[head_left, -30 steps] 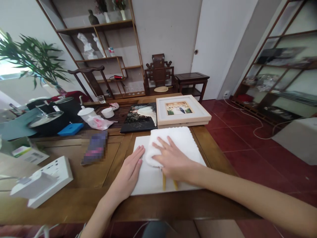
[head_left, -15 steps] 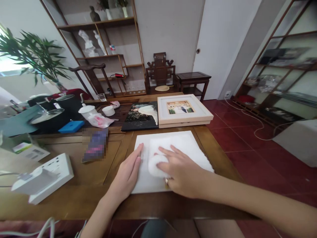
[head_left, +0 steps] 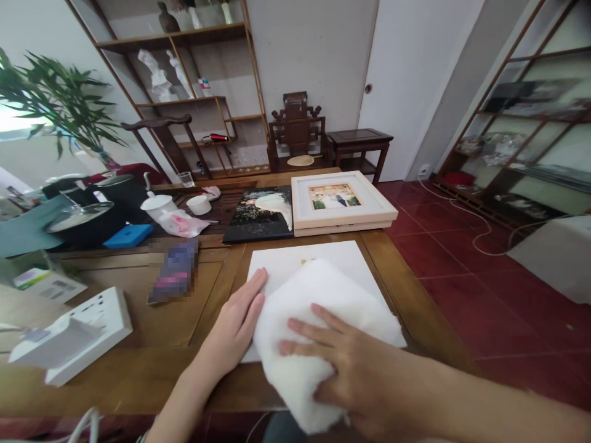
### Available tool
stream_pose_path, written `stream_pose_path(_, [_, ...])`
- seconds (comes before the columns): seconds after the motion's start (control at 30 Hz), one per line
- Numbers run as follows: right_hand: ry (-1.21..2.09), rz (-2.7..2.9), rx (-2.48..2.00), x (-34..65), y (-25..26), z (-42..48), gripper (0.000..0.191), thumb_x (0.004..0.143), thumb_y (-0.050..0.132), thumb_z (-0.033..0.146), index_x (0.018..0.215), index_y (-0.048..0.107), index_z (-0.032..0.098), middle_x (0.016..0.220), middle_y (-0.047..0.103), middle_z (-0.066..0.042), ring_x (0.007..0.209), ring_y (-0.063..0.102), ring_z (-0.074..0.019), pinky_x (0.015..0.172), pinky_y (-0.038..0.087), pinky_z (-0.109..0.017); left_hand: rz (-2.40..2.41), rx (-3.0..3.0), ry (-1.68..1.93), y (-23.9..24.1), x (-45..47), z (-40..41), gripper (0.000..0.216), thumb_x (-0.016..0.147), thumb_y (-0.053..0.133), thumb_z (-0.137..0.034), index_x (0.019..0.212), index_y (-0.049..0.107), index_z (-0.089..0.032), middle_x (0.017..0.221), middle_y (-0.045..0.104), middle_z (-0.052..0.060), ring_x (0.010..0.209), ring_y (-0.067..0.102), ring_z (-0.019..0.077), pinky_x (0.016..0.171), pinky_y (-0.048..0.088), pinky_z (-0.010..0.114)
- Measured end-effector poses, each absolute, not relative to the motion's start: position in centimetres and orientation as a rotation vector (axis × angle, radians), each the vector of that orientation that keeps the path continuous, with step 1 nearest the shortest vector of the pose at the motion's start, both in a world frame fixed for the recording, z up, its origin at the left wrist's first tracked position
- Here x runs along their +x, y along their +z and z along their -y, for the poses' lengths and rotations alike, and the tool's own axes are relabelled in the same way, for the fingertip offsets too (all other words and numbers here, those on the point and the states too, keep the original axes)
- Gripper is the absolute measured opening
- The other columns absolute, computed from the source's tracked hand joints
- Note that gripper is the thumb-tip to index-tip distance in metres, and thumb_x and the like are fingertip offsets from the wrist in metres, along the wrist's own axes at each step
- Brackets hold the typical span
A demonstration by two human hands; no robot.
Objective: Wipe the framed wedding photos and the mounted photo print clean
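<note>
A white rectangular panel (head_left: pixel 277 257) lies on the wooden table in front of me. My left hand (head_left: pixel 237 320) rests along its left edge, fingers stretched out, holding nothing. Over most of the panel spreads a thick, fluffy white cloth (head_left: pixel 323 289), its lower corner hanging past the near edge. My right hand (head_left: pixel 344 363) is on the cloth, fingers spread over it and thumb at a fold, gripping it. Near the panel's top a small golden-brown mark shows beside the cloth. Much of the panel's surface is hidden.
Beyond the panel lie a light wooden picture frame (head_left: pixel 341 218) with a photo and a dark photo panel (head_left: pixel 261 215). A white power strip (head_left: pixel 92 335), a blue box (head_left: pixel 128 235), a small white cup (head_left: pixel 199 205) and a black pot (head_left: pixel 87 224) stand to the left.
My right hand has drawn the cloth toward me and down to the right, and the cloth now lies more spread out. My left hand stays at the panel's left edge.
</note>
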State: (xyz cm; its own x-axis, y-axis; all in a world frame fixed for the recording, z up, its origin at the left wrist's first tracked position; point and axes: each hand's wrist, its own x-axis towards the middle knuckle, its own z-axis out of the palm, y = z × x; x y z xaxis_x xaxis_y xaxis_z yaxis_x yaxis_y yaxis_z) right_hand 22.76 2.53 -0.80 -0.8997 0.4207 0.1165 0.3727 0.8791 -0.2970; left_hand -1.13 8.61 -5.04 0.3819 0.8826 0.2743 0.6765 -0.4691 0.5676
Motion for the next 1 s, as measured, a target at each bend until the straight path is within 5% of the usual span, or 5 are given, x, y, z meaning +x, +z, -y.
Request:
stream_pose_path(0.2, [0.215, 2.697, -0.887, 25.9, -2.1, -0.1, 0.028, 0.074, 0.047, 0.002, 0.074, 0.069, 0.02, 0.141, 0.046, -0.01, 0.134, 0.033, -0.0332, 0.108, 0.027, -0.06, -1.385, 2.35, 0.726, -5.3, -1.0, -8.8, 0.044, 0.093, 0.04, -0.036, 0.13, 0.052, -0.014, 0.141, 0.046, 0.009, 0.133, 0.039, 0.0229, 0.112, 0.031, 0.044])
stream_pose_path(0.37, [0.074, 2.598, -1.293, 28.1, -2.2, -0.7, 0.031, 0.061, 0.045, 0.004, 0.082, 0.065, 0.016, 0.135, 0.05, -0.02, 0.131, 0.038, -0.034, 0.102, 0.037, -0.056, -1.385, 2.417, 0.676, -5.1, -0.7, -8.7, 0.044, 0.094, 0.04, -0.034, 0.134, 0.048, -0.017, 0.143, 0.044, 0.007, 0.134, 0.038, 0.0228, 0.111, 0.032, 0.044])
stream_pose_path(0.6, [0.154, 2.49, -1.322, 24.6, -0.4, -7.7, 0.022, 0.08, 0.041, 0.012, 0.091, 0.06, 0.015, 0.095, 0.065, -0.014, 0.101, 0.058, -0.0287, 0.091, 0.043, -0.043, -1.385, 2.478, 0.635, -5.1, -0.7, -8.7, 0.041, 0.093, 0.041, -0.031, 0.131, 0.051, -0.02, 0.14, 0.048, 0.007, 0.131, 0.043, 0.0247, 0.108, 0.036, 0.047])
stream_pose_path(0.8, [0.17, 2.743, -1.087, 16.7, 1.6, -12.9, 0.022, 0.079, 0.042, 0.015, 0.091, 0.06, 0.016, 0.087, 0.067, -0.012, 0.08, 0.062, -0.0259, 0.068, 0.044, -0.033, -1.315, 2.459, 0.673, -4.2, -0.4, -8.7, 0.032, 0.093, 0.041, -0.028, 0.117, 0.062, -0.022, 0.119, 0.065, 0.009, 0.113, 0.059, 0.0263, 0.098, 0.046, 0.045])
stream_pose_path(1.0, [0.229, 2.741, -1.288, 17.3, 2.7, -13.3, 0.023, 0.082, 0.038, 0.015, 0.092, 0.058, 0.017, 0.087, 0.067, -0.011, 0.073, 0.063, -0.0245, 0.053, 0.038, -0.029, -1.329, 2.448, 0.723, -4.6, -0.7, -8.8, 0.038, 0.092, 0.044, -0.03, 0.126, 0.057, -0.021, 0.134, 0.055, 0.008, 0.125, 0.049, 0.0272, 0.104, 0.041, 0.047])
